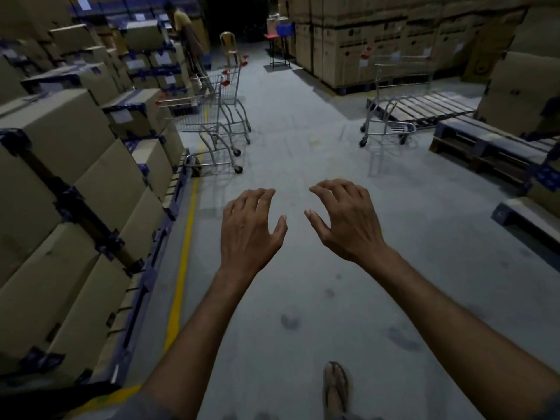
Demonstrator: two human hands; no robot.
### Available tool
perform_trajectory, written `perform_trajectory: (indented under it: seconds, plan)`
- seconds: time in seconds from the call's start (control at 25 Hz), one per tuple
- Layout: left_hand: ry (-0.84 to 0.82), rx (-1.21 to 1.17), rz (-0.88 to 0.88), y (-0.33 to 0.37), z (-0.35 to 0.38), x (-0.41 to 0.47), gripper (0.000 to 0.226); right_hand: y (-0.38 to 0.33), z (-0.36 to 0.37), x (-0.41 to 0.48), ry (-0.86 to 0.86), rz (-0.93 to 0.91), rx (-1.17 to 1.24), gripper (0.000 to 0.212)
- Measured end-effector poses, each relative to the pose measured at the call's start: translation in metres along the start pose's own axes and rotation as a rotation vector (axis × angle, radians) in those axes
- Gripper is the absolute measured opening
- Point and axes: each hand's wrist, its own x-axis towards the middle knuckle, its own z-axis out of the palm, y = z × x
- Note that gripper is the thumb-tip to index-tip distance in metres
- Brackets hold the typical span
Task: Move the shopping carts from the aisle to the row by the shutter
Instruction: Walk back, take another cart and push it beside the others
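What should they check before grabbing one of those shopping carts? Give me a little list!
1. Hands free: left hand and right hand hold nothing. Ok.
2. Hands on a cart handle: neither touches one yet. Not ok.
3. Way clear: the floor up to the left carts shows nothing in the way. Ok.
4. Nobody near: a person stands by the boxes just beyond those carts. Not ok.
5. Right cart free of the pallet behind it: cannot tell.
6. Room by the shutter: not in view. Cannot tell.
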Motion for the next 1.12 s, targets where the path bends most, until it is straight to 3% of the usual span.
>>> perform_trajectory:
  seconds: [0.28,0.64,1.12]
  plan:
    - [-0.022,0.131,0.006,-0.033,0.122,0.128,0.053,0.086,0.111,0.119,-0.061,-0.061,-0.015,0.049]
    - [-0.120,0.043,-0.182,-0.088,0.233,0.247,0.057,0.145,0.231,0.246,-0.151,-0.051,0.097,0.051]
    - [-0.114,-0.053,-0.209,-0.262,0.390,0.439,0.056,0.171,0.424,0.461,-0.166,0.053,0.125,0.049]
